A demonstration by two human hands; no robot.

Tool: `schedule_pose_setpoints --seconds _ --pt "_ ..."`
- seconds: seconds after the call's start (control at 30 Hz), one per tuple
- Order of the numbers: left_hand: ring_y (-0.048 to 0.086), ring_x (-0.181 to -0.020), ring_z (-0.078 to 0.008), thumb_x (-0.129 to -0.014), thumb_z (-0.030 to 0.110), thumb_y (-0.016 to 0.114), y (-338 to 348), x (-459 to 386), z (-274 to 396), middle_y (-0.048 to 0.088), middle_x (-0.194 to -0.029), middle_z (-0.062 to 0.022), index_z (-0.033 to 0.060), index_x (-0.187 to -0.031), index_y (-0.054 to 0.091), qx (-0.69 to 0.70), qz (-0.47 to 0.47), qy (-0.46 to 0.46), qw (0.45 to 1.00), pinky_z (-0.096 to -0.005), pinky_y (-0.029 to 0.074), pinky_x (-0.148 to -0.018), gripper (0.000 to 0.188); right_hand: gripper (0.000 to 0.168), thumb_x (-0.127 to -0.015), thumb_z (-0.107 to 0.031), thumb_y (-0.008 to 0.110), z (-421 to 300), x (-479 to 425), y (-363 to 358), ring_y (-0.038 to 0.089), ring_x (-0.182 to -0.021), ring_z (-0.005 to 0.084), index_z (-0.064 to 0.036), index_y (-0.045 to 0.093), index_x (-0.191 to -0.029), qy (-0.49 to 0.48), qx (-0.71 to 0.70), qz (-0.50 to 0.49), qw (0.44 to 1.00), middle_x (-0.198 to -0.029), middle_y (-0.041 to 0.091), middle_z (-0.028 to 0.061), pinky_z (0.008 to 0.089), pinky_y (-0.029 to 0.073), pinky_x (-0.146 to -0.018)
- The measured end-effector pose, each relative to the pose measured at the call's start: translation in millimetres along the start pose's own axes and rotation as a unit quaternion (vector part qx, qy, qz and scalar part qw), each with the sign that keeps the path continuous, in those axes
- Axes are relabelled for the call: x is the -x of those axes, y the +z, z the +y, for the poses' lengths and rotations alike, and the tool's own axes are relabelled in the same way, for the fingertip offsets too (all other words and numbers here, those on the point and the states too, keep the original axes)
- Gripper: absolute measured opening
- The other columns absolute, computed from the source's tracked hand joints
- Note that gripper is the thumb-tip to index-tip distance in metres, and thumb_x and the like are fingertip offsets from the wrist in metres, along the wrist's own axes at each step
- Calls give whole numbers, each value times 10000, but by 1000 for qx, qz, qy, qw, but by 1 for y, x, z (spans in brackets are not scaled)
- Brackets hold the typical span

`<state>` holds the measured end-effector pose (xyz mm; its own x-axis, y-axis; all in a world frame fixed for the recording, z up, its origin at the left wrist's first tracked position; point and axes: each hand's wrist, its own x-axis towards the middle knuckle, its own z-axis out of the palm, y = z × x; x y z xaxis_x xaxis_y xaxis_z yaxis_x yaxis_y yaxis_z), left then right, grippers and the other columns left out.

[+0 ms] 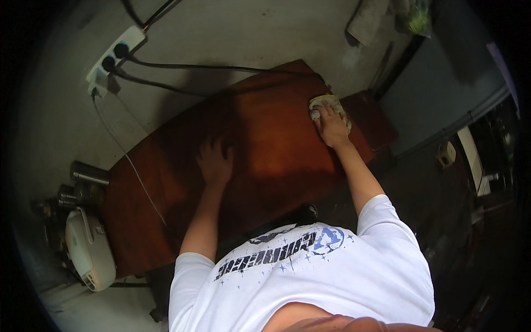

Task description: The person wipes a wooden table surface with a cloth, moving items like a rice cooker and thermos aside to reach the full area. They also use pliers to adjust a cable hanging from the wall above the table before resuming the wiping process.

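A reddish-brown wooden tabletop (274,128) stretches before me against the wall. Near its right end my right hand (333,126) presses on a crumpled, light patterned cloth (343,115) with a yellow edge, fingers spread over it. The cloth lies close to the table's back right edge. My left hand (215,162) is in shadow at the middle of the table, palm down with fingers apart and nothing in it. Whether its palm bears on the wood is hard to tell.
A white power strip (135,37) with black plugs is at the wall; its cables cross the table's back edge. At the left are a white appliance (89,249), probably a rice cooker, and metal canisters (89,173). A thin cable (135,166) crosses the left part.
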<state>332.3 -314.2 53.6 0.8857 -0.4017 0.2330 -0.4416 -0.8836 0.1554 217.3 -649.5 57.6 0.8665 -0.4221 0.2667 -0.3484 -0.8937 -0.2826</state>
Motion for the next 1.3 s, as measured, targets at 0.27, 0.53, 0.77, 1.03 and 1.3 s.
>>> schedule_pose_setpoints --seconds 0.27,0.53,0.77,1.03,1.3 --pt "343 -1336 -366 -942 427 495 12 2 -4 391 -1427 -193 118 -1352 462 -24 18 15 999 -603 294 -1052 515 386 -860 -145 615 -10 142 -61 365 -1330 371 -144 528 -1236 -34 -33 -18 999 -1424 425 139 542 287 -1072" --pt "330 -1341 -379 -940 406 489 14 2 -7 376 -1435 -204 103 -1349 459 -49 47 29 997 -606 304 -1044 510 404 -864 -119 606 4 104 -46 335 -1347 399 -139 518 -1258 -19 -37 -25 999 -1449 393 156 530 286 -1087" --pt "320 -1346 -385 -937 414 479 7 2 -2 376 -1436 -204 105 -1369 439 -23 4 6 1000 -604 282 -1058 533 359 -927 -206 552 2 -5 -2 324 -1358 377 -152 499 -1278 -62 -23 -28 997 -1464 372 121 557 285 -1083" --pt "311 -1352 -381 -949 426 459 3 3 2 384 -1437 -187 115 -1376 433 -4 0 -12 1000 -597 270 -1069 529 348 -881 -207 572 -55 -8 23 353 -1343 360 -167 558 -1227 -167 -40 -28 985 -1429 426 122 533 302 -1078" --pt "307 -1355 -363 -951 431 470 15 2 -8 334 -1470 -163 129 -1380 419 -26 30 16 999 -593 294 -1058 527 333 -871 -218 616 -78 117 -35 356 -1363 326 -167 588 -1199 -197 -142 -133 961 -1429 448 99 515 282 -1095"
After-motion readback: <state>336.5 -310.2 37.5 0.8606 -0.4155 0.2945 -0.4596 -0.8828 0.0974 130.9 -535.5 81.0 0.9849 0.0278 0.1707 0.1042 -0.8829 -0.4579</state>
